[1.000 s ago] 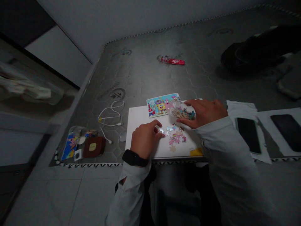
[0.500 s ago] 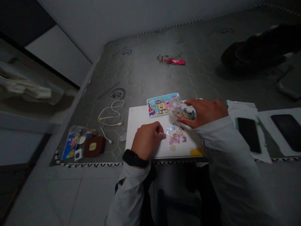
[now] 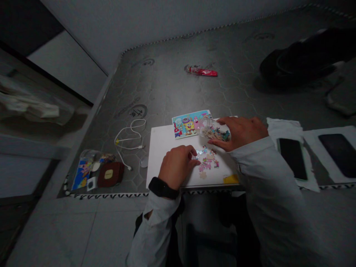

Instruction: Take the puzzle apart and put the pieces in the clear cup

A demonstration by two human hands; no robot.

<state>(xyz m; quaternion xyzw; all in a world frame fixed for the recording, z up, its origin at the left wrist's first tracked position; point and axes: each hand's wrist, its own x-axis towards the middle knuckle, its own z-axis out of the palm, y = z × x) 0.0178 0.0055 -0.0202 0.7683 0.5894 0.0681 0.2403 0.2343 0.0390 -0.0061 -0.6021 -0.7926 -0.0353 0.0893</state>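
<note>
My right hand (image 3: 244, 131) is wrapped round a clear plastic jar (image 3: 205, 128), which lies tilted on its side with its mouth to the left. Several puzzle pieces (image 3: 219, 134) are inside it. My left hand (image 3: 178, 163), wearing a black band, is at the left edge of a loose pile of pink and blue puzzle pieces (image 3: 207, 163). Its thumb and index finger are a little apart, with pale blue pieces at the tips. The pile lies on a white board (image 3: 164, 148). Behind it, a cartoon picture card (image 3: 189, 125) rests on the board, partly covered by the jar.
Left on the table are a white cable (image 3: 130, 128), a round clear lid (image 3: 144, 161), a brown case (image 3: 110, 174) and a colourful packet (image 3: 82, 174). A red-handled tool (image 3: 203, 71) lies farther back. Two phones, one dark (image 3: 292, 157) and one black (image 3: 338, 154), lie right.
My left hand has shifted slightly right towards the pile, and its thumb and index finger have parted from a pinch at a small blue piece. The right hand stays round the jar.
</note>
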